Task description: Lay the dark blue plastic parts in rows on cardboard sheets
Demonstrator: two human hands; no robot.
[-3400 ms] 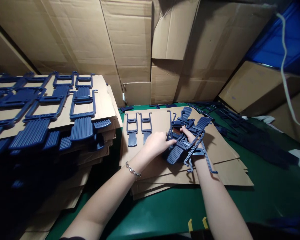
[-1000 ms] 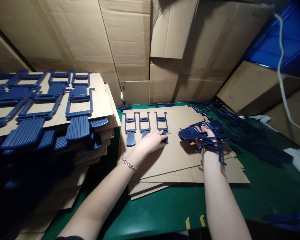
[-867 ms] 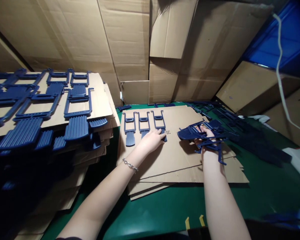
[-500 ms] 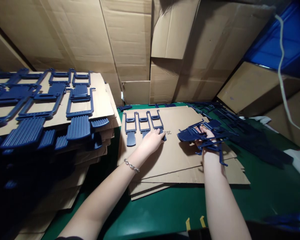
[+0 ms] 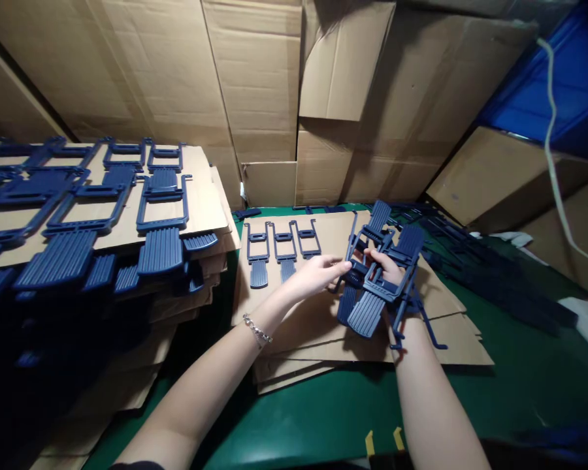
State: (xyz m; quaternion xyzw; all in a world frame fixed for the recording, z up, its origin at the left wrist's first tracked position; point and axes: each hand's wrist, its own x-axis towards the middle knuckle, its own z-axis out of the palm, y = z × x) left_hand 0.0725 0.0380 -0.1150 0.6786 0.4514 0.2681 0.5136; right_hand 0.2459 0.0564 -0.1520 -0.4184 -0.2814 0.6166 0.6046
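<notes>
My right hand is closed around a loose bunch of dark blue plastic frames with ribbed paddles, held above the cardboard sheet. The pieces point in different directions and hide part of the palm. From the left, my left hand, with a chain bracelet at its wrist, reaches in, thumb and fingers closed on the edge of one frame in the bunch. Beside it, three matching frames lie in a row on the cardboard, paddles towards me. My left hand covers the paddle of the rightmost one.
At left rises a tall stack of cardboard layers bearing many such frames, some paddles overhanging its edge. More dark blue pieces lie heaped on the green table at right. Cardboard boxes wall off the back. A white cable hangs at right.
My left hand has left the third frame on the cardboard and moved right to the bunch, taking hold of a frame there. My right hand has turned the bunch, moving it slightly left.
</notes>
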